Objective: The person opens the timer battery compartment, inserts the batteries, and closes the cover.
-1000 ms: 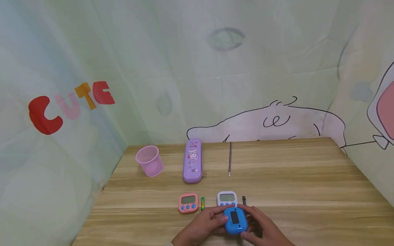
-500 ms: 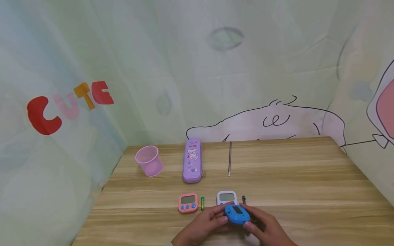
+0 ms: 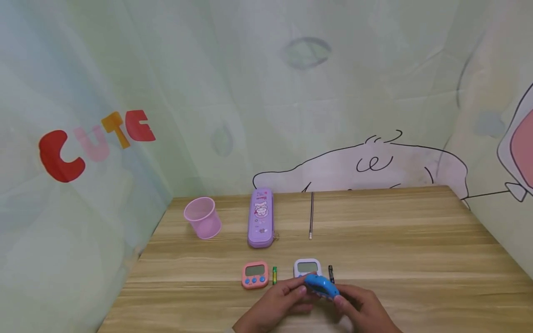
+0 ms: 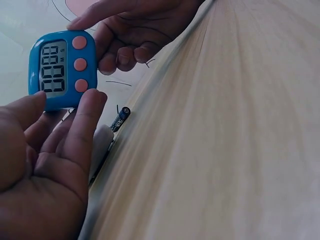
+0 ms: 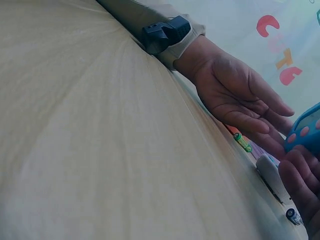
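Note:
Both hands hold a blue digital timer (image 3: 321, 286) above the table's near side. In the left wrist view the timer's face (image 4: 53, 67) shows lit-up digits and a row of pink buttons. My left hand (image 3: 276, 303) grips one end between thumb and fingers. At the opposite end, my right hand (image 3: 364, 307) pinches the edge with thumb and fingers. Just beyond, a white timer (image 3: 307, 266) lies partly hidden by the hands, and a black battery (image 3: 331, 274) lies to its right. A pink timer (image 3: 255, 275) and a green battery (image 3: 274, 275) lie to the left.
Farther back on the wooden table (image 3: 374, 231) stand a pink cup (image 3: 206, 224), a purple pencil case (image 3: 261, 217) and a dark pencil (image 3: 311, 215). A printed curtain (image 3: 208, 92) hangs behind the table's far edge.
The blue timer has tipped over in the hands: its back with the dark rectangle faced up earlier, and now mostly its edge shows from above. Both hands stay at about the same place.

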Action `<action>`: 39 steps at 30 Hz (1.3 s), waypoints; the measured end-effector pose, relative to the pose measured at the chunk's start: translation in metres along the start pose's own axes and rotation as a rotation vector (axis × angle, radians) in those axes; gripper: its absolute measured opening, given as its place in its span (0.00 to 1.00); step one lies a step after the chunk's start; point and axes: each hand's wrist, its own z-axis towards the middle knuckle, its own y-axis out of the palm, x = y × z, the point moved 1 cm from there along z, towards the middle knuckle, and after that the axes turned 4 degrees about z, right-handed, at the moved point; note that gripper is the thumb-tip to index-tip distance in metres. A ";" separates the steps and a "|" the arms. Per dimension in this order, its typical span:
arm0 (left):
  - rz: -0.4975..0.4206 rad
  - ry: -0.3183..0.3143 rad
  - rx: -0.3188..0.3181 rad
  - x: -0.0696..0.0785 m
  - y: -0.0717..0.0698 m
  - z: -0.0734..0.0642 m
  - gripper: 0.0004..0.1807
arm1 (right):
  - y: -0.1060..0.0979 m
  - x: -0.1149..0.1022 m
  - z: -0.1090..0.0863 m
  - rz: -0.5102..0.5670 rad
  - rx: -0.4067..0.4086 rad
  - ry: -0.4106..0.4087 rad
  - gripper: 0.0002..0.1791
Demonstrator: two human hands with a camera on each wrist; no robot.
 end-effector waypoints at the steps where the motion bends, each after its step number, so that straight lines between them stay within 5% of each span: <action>1: 0.006 0.004 0.003 0.000 0.000 0.000 0.24 | 0.000 0.000 0.000 0.003 0.006 -0.013 0.15; 13: 0.031 -0.009 0.051 -0.001 0.001 0.000 0.23 | 0.001 -0.001 0.000 -0.002 0.052 -0.086 0.14; 23: 0.027 -0.063 0.098 0.000 0.002 0.000 0.25 | -0.001 -0.001 -0.001 0.046 0.019 0.070 0.17; 33: 0.020 -0.076 0.130 0.001 0.002 0.000 0.25 | -0.001 -0.001 0.001 0.021 0.009 0.055 0.16; 37: 0.012 -0.081 0.137 0.001 0.002 -0.001 0.25 | 0.002 -0.002 0.002 0.040 0.009 0.115 0.21; 39: 0.005 -0.082 0.137 0.000 0.002 -0.001 0.24 | 0.004 -0.002 0.002 0.049 0.002 0.078 0.27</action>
